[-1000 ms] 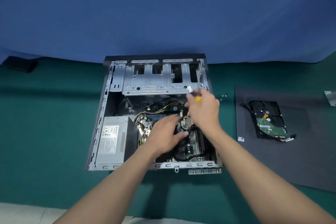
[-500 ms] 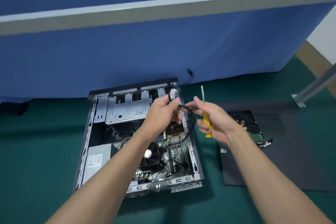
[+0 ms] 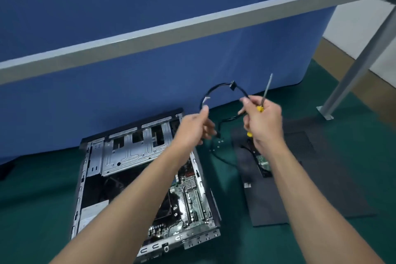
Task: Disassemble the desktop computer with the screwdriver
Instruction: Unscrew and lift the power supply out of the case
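- We hold the black cable (image 3: 232, 87) looped in the air above and to the right of the computer case (image 3: 128, 155). It hangs clear of the case, likely so it can go aside without snagging.
- Our left hand (image 3: 194, 126) pinches one stretch of it, and a plug end dangles below.
- Our right hand (image 3: 262, 121) grips the other stretch together with the screwdriver (image 3: 260, 108). The shaft points up, we judge to keep the tool ready.
- A hard drive (image 3: 264, 162) lies on the dark mat (image 3: 321, 188) right of the case, probably where removed parts collect.

Between the fingers (image 3: 205, 111) the cable (image 3: 216, 87) was black; the screwdriver (image 3: 260, 108) handle was yellow, the tabletop (image 3: 32, 210) below them dark green.
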The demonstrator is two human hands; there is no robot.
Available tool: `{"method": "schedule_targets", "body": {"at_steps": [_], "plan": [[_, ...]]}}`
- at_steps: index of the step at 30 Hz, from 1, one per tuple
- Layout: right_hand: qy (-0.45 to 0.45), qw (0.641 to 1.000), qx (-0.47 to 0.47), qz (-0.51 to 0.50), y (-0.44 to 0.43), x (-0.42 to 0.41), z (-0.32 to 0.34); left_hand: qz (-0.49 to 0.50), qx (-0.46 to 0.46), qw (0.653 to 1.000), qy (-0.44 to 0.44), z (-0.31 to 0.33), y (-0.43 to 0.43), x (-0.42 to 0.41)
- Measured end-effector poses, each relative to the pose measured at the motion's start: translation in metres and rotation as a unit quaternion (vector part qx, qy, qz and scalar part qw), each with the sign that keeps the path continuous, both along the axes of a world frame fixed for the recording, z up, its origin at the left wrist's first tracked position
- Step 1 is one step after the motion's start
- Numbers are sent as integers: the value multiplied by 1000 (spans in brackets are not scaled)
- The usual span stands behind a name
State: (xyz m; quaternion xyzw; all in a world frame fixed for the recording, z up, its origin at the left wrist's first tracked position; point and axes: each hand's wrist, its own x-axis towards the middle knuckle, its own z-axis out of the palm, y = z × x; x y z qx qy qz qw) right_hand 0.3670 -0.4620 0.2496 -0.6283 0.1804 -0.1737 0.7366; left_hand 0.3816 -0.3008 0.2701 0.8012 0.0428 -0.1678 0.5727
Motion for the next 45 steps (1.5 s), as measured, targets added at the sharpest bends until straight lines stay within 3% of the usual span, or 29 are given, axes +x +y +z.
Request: {"method": "schedule_targets", "body": {"at_steps": [2, 4, 5, 8, 11, 16, 21, 24, 28, 33, 37, 41, 45], "plan": [[25, 999, -42, -21, -29, 3, -5, -85, 140, 984, -64, -23, -13, -8], [70, 991, -106, -40, -57, 0, -22, -182, 366, 901, -144, -53, -19, -17], [96, 984, -145, -47, -68, -3, -33, -225, 436, 857, -158, -68, -19, -24], [157, 958, -234, -53, -91, -15, -72, -320, 514, 783, -143, -110, -9, -46], [196, 955, -220, -44, -96, -26, -113, -338, 557, 733, -194, -131, -1, -56], [306, 925, -225, 32, -86, -35, -159, -318, 550, 736, -232, -136, 1, -53], [387, 817, -395, 163, -69, -44, -157, -311, 523, 750, -258, -137, 4, -58], [396, 790, -422, 203, -55, -51, -148, -302, 494, 771, -266, -137, 10, -64], [383, 811, -412, 161, -32, -66, -127, -315, 457, 792, -255, -135, 22, -79], [285, 844, -423, 168, 30, -90, -91, -306, 407, 820, -260, -129, 57, -107], [201, 857, -445, 164, 98, -118, -65, -283, 454, 798, -278, -125, 121, -138], [146, 869, -441, 169, 175, -160, -55, -187, 481, 813, -271, -118, 203, -178], [161, 885, -386, 205, 240, -202, -63, -116, 497, 826, -240, -121, 277, -221]]}}
